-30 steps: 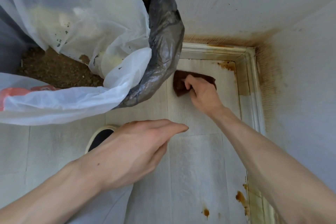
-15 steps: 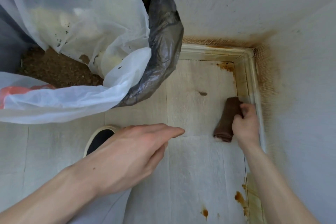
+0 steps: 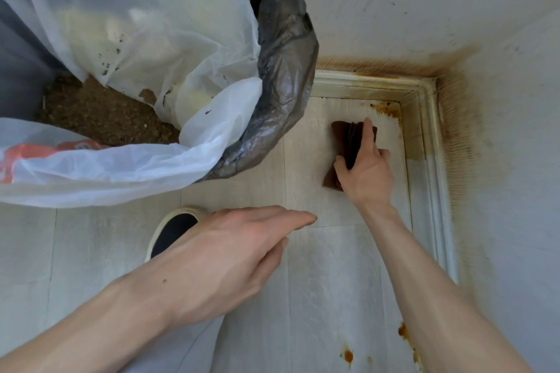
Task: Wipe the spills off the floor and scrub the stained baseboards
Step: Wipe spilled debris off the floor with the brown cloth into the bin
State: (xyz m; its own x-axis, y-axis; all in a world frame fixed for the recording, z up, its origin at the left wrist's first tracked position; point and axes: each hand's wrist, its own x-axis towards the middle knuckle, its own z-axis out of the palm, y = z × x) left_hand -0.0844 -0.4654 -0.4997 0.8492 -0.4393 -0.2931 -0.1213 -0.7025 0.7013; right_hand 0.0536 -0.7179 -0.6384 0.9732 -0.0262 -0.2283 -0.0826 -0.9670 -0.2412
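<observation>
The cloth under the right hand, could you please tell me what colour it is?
Dark brown; the head view shows the cloth clearly on the pale floor.

A home's room corner. Pale plank floor [image 3: 333, 281] meets stained white baseboards [image 3: 363, 82]. A lined bin [image 3: 281, 70] stands left.

Floor [image 3: 330, 281]: pale planks, running into a corner.
Cloth [image 3: 348, 145]: brown, folded, lying flat near the corner.
Stains [image 3: 348, 356]: orange-brown spots at lower right; more [image 3: 389, 109] in the corner.
Shoe [image 3: 172, 230]: dark, pale-rimmed, below the bin bag [image 3: 281, 70].
</observation>
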